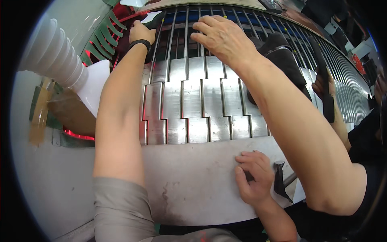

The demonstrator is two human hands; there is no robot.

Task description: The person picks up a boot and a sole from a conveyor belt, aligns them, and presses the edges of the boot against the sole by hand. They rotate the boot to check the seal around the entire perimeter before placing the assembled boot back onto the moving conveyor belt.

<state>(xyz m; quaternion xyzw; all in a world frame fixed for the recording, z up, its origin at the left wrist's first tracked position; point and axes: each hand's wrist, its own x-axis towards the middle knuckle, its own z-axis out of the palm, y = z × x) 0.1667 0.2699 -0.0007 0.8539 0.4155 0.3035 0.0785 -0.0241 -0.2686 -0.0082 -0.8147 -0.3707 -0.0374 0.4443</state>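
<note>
My left arm, in a grey sleeve, reaches to the far left over the conveyor. My left hand [142, 34], with a dark band at its wrist, is curled beside a dark piece with a white part [152, 17]; what its fingers grip is hidden. My right hand [256, 175] rests on the bare metal plate [193, 181], loosely curled, thumb apart and nothing between. Just right of it lies a hammer [279, 181] with a metal head. A co-worker's arm in a black sleeve crosses from the right, its hand [221, 38] above the conveyor rods.
Overlapping steel slats [193, 97] and long rods make up the conveyor. A dark strip curtain [105, 38] with red light stands at the left, beside a white corrugated hose [56, 56]. Dark shoe-like items [278, 54] sit on the slats. Another hand [322, 86] is at a black bar.
</note>
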